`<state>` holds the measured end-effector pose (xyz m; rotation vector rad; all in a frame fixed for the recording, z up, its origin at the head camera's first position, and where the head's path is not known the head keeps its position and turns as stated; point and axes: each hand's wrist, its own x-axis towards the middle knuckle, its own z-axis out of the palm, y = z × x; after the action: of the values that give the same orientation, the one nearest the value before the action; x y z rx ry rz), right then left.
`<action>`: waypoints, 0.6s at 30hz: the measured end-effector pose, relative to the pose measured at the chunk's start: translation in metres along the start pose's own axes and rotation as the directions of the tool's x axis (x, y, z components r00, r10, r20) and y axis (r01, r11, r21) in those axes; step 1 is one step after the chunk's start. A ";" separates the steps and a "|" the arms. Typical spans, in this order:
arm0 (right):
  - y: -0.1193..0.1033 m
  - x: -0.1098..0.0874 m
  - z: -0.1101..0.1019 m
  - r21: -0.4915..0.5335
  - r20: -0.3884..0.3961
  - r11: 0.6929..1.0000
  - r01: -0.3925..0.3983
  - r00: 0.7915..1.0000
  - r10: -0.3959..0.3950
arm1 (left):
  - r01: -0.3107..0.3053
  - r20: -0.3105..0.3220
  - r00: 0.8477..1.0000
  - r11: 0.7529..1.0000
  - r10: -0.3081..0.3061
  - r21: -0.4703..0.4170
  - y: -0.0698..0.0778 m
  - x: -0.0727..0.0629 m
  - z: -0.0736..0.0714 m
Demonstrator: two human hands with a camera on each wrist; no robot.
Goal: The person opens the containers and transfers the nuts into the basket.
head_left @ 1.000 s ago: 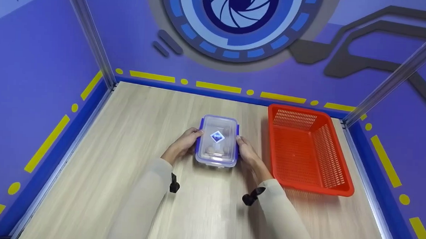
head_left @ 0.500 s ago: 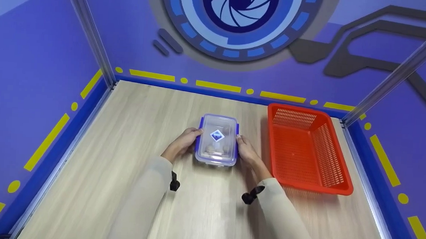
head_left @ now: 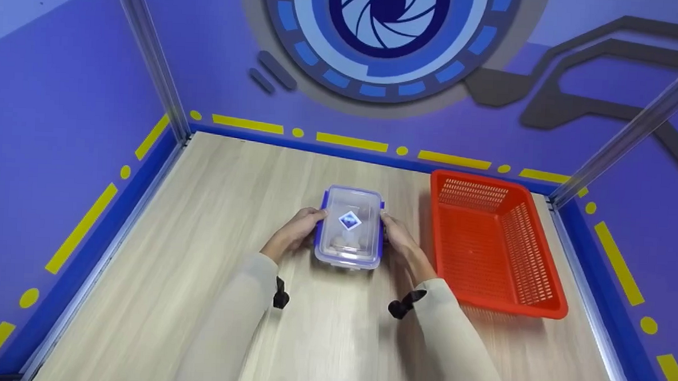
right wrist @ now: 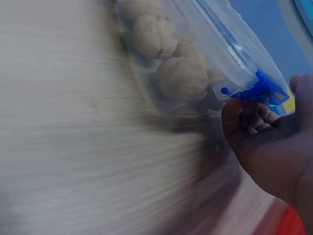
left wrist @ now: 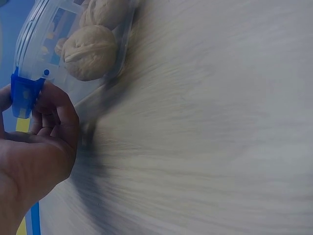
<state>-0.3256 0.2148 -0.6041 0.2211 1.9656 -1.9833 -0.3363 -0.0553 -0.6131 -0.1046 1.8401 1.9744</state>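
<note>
A clear plastic food container (head_left: 349, 245) with a lid, blue side clips and a diamond-shaped blue label sits on the wooden table in the head view. Walnuts (left wrist: 90, 53) show through its wall in the left wrist view. My left hand (head_left: 300, 226) holds the container's left side, with thumb and curled fingers about the blue clip (left wrist: 25, 93). On the opposite side, my right hand (head_left: 400, 236) grips at the other blue clip (right wrist: 261, 92), thumb above and fingers curled beneath. The lid lies on the container all round.
A red plastic basket (head_left: 435, 235) with perforated sides stands to the right of my right hand, near the back wall. Blue printed walls (head_left: 223, 82) with metal corner posts enclose the pale wooden table (head_left: 230, 197) at the back and both sides.
The whole head view has shifted slightly, moving the scene a little right and down. Both hands keep their hold on the container, which stays in place on the table.
</note>
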 end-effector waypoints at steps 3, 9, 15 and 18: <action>-0.001 0.003 -0.002 0.005 0.034 1.000 -0.007 0.999 0.007 | -0.006 -0.010 1.000 1.000 0.006 -0.005 -0.001 0.001 0.001; 0.004 0.005 -0.003 0.084 0.046 0.996 -0.002 0.999 -0.002 | -0.002 -0.013 1.000 1.000 0.001 -0.015 -0.001 0.001 0.004; 0.010 0.005 -0.003 -0.018 -0.055 0.999 0.030 0.998 -0.030 | 0.003 -0.006 1.000 1.000 -0.003 -0.023 -0.002 0.000 0.003; 0.009 0.006 -0.003 -0.073 -0.063 0.997 0.036 0.997 -0.040 | 0.004 -0.011 1.000 1.000 -0.004 -0.013 -0.001 0.000 0.002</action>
<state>-0.3282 0.2167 -0.6147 0.2346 2.0917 -1.9481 -0.3356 -0.0533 -0.6139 -0.1228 1.8328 1.9869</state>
